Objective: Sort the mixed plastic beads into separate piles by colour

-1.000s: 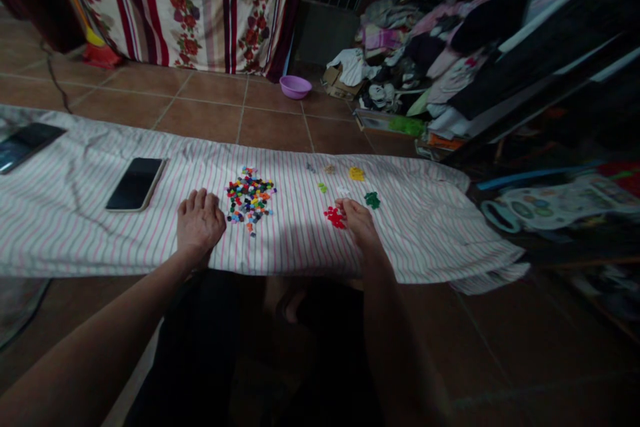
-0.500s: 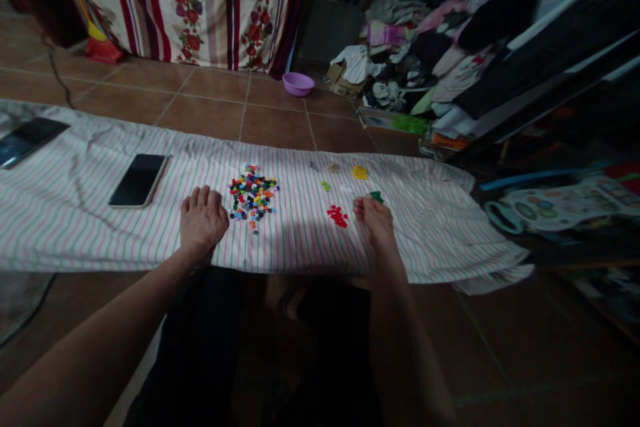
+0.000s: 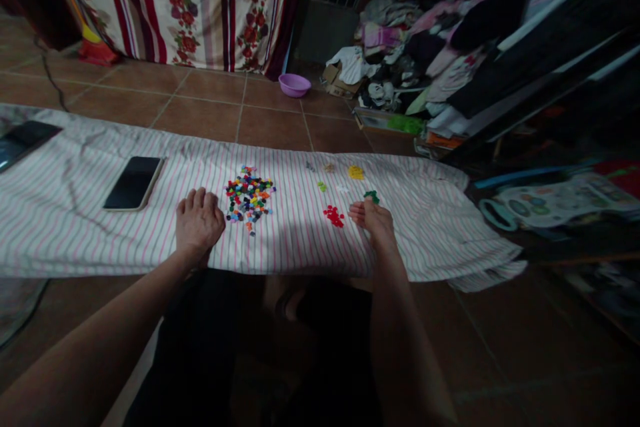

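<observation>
My left hand lies on the striped cloth with its fingers spread, just left of a mixed heap of small multicoloured pieces. Off to the right, my right hand is turned sideways, its fingers stretched out to the left and its thumb raised; nothing shows in it. Beside its fingertips is a group of red pieces, and green pieces lie just behind the thumb. Small groups of yellow, white, lime-green, tan and grey pieces sit farther back.
A phone lies left of my left hand, and a second dark device sits at the far left of the striped cloth. On the tiled floor beyond stand a purple basin and piled clothes.
My right hand has gone from a pinch to outstretched fingers near the red and green pieces. My left hand stays in place, while the whole view shifts slightly.
</observation>
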A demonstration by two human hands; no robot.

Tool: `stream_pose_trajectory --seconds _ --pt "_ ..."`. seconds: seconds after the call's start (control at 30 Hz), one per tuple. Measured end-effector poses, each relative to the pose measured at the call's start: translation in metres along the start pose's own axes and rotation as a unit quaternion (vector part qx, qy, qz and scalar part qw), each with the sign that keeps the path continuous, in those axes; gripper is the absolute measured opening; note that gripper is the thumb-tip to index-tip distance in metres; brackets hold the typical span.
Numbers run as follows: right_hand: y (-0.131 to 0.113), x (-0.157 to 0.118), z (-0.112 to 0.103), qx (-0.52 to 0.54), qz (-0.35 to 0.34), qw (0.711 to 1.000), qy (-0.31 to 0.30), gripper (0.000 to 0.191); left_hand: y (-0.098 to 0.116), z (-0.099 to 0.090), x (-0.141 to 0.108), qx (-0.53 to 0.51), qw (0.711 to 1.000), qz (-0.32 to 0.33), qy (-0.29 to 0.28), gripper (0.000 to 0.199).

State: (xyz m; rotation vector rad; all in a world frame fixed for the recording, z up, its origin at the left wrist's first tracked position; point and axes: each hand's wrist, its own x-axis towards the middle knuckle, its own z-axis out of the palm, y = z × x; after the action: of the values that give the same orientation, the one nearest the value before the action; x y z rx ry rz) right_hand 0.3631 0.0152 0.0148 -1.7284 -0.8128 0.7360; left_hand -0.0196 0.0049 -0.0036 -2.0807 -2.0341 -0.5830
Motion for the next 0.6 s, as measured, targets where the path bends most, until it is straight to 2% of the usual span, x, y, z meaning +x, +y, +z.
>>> stream_pose_trajectory --seconds 0.13,0.27,0.47,0.6 --pt "0.0035 -0.0004 -0.0013 -0.079 -0.044 0.995 -0.038 0.030 0.0001 -0.0002 0.0003 -0.002 1.000 -0.005 -0.001 0.034" --pt "0.0071 -0.0015 -0.0013 -0.208 -0.100 0.970 -0.077 0.025 0.0009 -0.0013 0.0005 -0.010 1.000 -0.007 -0.002 0.034" --pt "0.0059 -0.0012 0.0004 -0.271 -0.131 0.951 -0.075 0.026 0.0016 -0.0027 0.0009 -0.011 1.000 -0.014 -0.012 0.034" --pt "0.0045 0.0043 0.0021 -0.300 -0.130 0.944 -0.052 0.025 0.0020 -0.0041 0.0017 -0.014 1.000 -0.012 -0.019 0.035"
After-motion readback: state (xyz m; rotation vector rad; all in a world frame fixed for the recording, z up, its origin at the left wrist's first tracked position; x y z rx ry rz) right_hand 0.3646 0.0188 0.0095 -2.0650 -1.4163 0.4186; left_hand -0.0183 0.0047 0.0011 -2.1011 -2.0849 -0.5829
